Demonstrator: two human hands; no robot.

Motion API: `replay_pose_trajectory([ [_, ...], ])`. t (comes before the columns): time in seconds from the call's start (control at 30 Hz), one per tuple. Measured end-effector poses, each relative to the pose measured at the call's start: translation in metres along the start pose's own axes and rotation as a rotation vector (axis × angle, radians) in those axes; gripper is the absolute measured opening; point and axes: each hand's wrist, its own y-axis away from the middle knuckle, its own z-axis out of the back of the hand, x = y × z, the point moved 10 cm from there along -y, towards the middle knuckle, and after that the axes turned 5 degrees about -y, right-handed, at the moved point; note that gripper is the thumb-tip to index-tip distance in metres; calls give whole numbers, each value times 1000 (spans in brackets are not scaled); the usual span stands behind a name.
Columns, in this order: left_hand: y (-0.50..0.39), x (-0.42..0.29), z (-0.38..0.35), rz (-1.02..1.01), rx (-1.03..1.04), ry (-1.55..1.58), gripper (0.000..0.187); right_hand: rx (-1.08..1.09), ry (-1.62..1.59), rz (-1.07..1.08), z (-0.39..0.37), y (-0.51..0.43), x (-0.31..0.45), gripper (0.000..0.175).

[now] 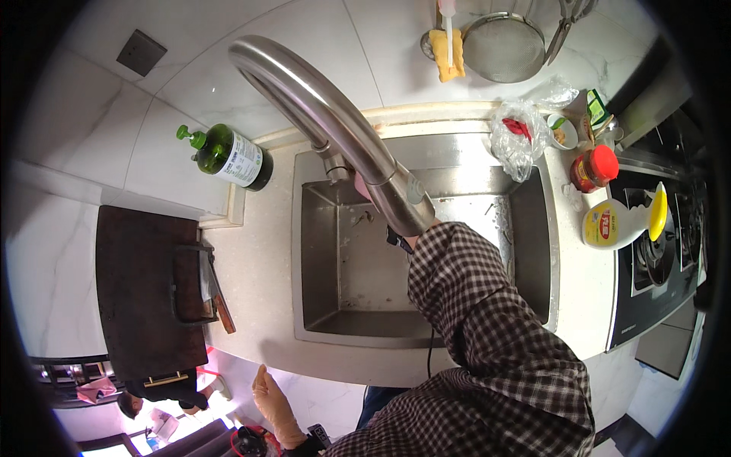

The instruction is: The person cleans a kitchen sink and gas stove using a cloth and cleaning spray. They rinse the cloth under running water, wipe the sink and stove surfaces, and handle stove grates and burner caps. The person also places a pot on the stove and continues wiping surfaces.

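My right hand (pixel 362 186) reaches over the stainless-steel sink (pixel 371 257), mostly hidden behind the brushed-metal faucet (pixel 325 108). Only a sliver of pinkish finger shows past the metal, so its grip is hidden. A small black device (pixel 398 239) sits by the right wrist, below the checked sleeve (pixel 491 308). Low in front of the counter, my left hand (pixel 274 403) hangs in what looks like a thin glove. It is seen edge-on, with no object visible in it. Water and bits of debris lie on the sink floor.
Left of the sink stands a green pump bottle (pixel 234 157); a knife (pixel 221 303) rests by a dark board (pixel 143 285). On the right are a plastic bag (pixel 518 137), red-lidded jar (pixel 594 168), spray bottle (pixel 619 223) and gas hob (pixel 651 285). A person (pixel 165 394) is at lower left.
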Motion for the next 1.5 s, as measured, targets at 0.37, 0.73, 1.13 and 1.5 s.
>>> replay_pose_trajectory([
  [0.37,-11,-29,-16,-63,74,46,29,294,-792,27,-19,18,-19,26],
  [0.73,-24,-28,-39,-121,139,106,28,-561,-416,-425,149,79,-233,32],
  [1.13,-9,-39,-38,-38,227,168,30,-1,-695,28,9,47,-49,32],
  [1.5,85,-266,-141,-857,517,257,82,351,-1444,-404,129,215,5,32],
])
